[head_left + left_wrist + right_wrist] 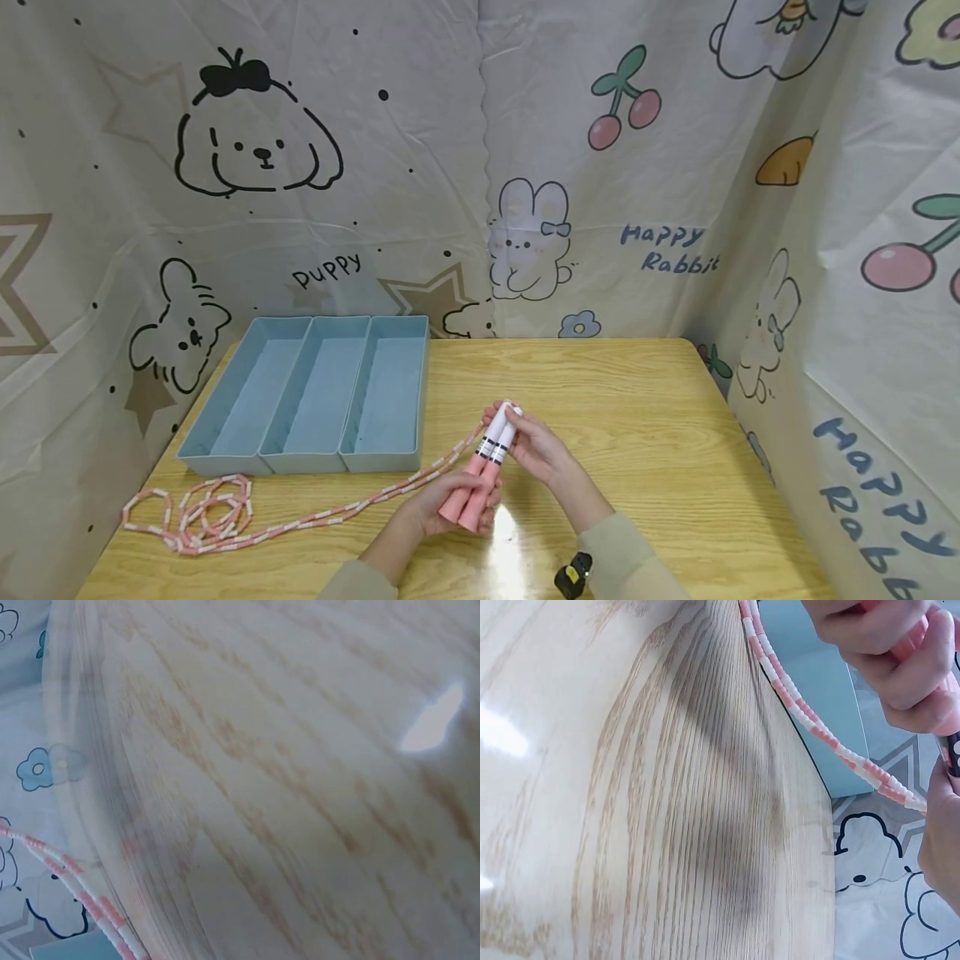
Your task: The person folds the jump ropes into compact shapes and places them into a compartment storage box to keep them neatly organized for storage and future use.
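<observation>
Two pink-and-white handles (489,450) of a beaded jump rope lie side by side between my hands, tilted above the table. My left hand (442,500) grips their pink lower ends; in the right wrist view its fingers (911,682) curl round the pink part. With thumb and fingers, my right hand (542,448) holds the white upper ends, where the cord comes out. The pink-and-white beaded cord (330,518) runs left from there as a double strand to loose loops on the table. In the left wrist view only the cord (90,900) shows, without either hand.
A blue tray (422,400) with three compartments stands at the back left of the wooden table (600,392). By the right sleeve at the front lies a small black and yellow object (573,575). Printed cloth (420,133) hangs behind and at both sides.
</observation>
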{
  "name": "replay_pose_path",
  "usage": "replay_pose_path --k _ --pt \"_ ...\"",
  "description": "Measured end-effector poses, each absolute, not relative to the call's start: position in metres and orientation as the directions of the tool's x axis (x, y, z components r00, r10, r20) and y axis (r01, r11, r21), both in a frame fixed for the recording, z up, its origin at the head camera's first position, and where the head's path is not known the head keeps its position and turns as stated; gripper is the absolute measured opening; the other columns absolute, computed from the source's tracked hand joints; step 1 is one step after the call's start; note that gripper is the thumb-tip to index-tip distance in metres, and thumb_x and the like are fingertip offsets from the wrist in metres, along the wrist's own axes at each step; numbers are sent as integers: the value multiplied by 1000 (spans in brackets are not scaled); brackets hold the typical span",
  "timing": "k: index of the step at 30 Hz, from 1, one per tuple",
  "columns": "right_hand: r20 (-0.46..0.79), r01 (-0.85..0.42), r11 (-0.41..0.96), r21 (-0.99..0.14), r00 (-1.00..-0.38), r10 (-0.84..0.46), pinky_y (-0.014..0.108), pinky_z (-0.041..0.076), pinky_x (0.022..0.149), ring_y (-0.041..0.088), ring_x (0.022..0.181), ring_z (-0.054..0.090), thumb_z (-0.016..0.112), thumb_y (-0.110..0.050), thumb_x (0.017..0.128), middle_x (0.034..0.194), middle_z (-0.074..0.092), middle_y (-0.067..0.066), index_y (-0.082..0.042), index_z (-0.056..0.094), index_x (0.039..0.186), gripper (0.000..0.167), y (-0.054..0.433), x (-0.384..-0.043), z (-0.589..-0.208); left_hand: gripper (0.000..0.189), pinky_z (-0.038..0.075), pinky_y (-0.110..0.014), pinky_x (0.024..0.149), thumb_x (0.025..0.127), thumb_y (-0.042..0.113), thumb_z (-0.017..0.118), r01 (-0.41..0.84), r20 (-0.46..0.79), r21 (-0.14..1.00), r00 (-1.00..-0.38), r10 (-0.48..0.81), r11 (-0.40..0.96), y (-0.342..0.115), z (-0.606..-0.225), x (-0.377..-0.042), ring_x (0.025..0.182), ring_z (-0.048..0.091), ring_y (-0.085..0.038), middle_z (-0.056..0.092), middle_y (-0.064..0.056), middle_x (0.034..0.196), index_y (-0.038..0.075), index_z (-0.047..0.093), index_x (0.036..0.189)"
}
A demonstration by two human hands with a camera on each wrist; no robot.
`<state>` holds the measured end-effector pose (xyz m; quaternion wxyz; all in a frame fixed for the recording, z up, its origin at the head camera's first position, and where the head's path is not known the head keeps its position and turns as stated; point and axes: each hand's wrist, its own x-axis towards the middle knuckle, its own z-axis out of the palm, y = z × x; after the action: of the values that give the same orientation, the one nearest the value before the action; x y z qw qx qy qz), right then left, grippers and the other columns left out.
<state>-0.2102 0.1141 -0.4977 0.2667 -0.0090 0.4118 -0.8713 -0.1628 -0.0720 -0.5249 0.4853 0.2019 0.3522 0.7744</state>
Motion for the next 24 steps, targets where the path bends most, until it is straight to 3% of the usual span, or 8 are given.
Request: replay_pose_path --k 6,18,24 --pt "-170 447 -534 -718 -856 -489 26 43 94 14 101 59 32 -13 100 106 62 4 -8 55 107 24 114 -210 -498 23 37 -18 60 93 9 25 -625 26 724 -397 917 -292 -71 -524 -165 61 44 -3 46 8 76 16 44 104" --pt "-120 432 -552 -713 -851 -512 26 42 95 15 103 58 30 -12 100 107 60 5 -10 56 106 27 114 -210 -497 25 37 -17 60 92 4 22 -590 58 750 -391 919 -298 -73 -518 -165 61 43 -3 46 8 75 14 42 104" --pt "-94 320 -385 -866 -859 -503 28 43 91 13 101 59 34 -20 100 104 64 0 -2 50 118 30 117 -210 -498 24 38 -18 60 92 4 22 -584 51 756 -397 916 -295 -74 -513 -164 60 43 -3 46 7 74 13 42 104"
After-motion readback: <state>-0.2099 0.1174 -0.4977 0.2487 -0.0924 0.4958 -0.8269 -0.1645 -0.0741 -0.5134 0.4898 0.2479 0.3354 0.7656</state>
